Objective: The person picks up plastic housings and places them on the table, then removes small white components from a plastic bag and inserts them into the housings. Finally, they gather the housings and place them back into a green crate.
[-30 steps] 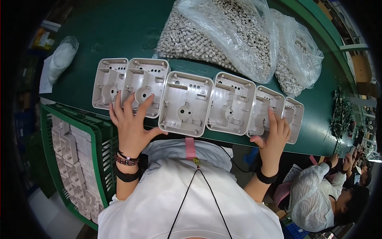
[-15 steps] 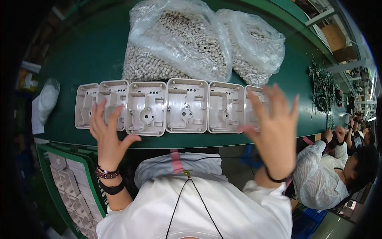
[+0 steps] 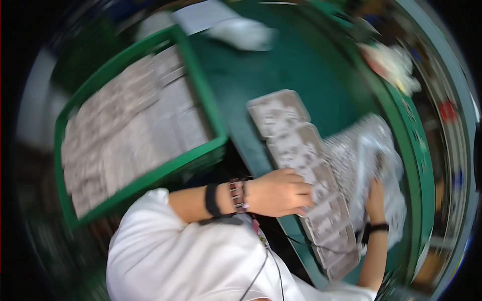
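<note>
A row of shallow light-grey plastic housings (image 3: 296,143) lies along the edge of the green table. Over the middle of the row is my left hand (image 3: 276,193), its fingers bent and slightly apart; nothing shows in them, though blur hides whether they touch a housing. Beyond the row, a clear plastic bag (image 3: 391,160) bulges with small pale parts (image 3: 346,150). My right hand (image 3: 375,200) reaches to the bag's opening. Motion and the bag hide its fingertips, and what they hold, if anything, does not show.
To the left stands a green crate (image 3: 193,70) packed with grey housings (image 3: 120,130). A white plastic bundle (image 3: 243,34) and a white sheet (image 3: 203,15) lie at the table's far end. A raised green ledge (image 3: 419,150) runs behind the bag.
The view has swung left, bringing the full crate into sight. My right hand has gone from above the row's right end to the bag. My left hand's spread fingers are now bent.
</note>
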The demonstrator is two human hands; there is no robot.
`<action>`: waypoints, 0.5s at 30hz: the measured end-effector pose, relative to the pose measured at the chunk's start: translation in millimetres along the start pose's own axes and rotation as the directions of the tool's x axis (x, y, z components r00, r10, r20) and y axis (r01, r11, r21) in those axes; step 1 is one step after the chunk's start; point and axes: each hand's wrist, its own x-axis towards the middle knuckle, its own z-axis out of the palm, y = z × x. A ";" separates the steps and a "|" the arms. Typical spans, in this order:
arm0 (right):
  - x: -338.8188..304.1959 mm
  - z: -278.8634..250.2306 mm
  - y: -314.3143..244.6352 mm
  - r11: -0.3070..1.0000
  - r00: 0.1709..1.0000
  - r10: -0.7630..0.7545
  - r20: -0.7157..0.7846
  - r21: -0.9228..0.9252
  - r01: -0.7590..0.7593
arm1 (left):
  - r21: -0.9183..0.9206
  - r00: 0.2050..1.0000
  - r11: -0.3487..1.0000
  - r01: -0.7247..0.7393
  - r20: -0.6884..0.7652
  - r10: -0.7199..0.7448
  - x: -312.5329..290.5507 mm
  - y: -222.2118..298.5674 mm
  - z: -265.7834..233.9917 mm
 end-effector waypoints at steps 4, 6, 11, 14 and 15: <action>32.4 3.4 -7.0 0.985 0.993 0.102 0.052 0.136 -0.108 | 0.002 0.974 0.999 -0.046 -0.224 0.046 -0.4 1.0 12.1; 45.0 -3.2 -13.6 0.976 0.988 0.136 0.070 0.164 -0.146 | -0.038 0.963 0.991 -0.128 -0.244 0.115 3.8 11.2 16.9; 63.9 -48.0 -49.4 0.950 0.929 0.312 0.200 -0.093 -0.299 | -0.072 0.956 0.968 -0.240 -0.193 0.222 5.9 25.5 13.2; 67.7 -48.0 -58.3 0.929 0.928 0.368 0.050 -0.045 -0.366 | -0.053 0.925 0.965 -0.256 -0.303 0.228 6.2 34.6 2.1; 66.3 -32.8 -43.0 0.958 0.953 0.285 -0.100 0.037 -0.283 | -0.060 0.920 0.949 -0.311 -0.269 0.284 6.8 37.3 -5.2</action>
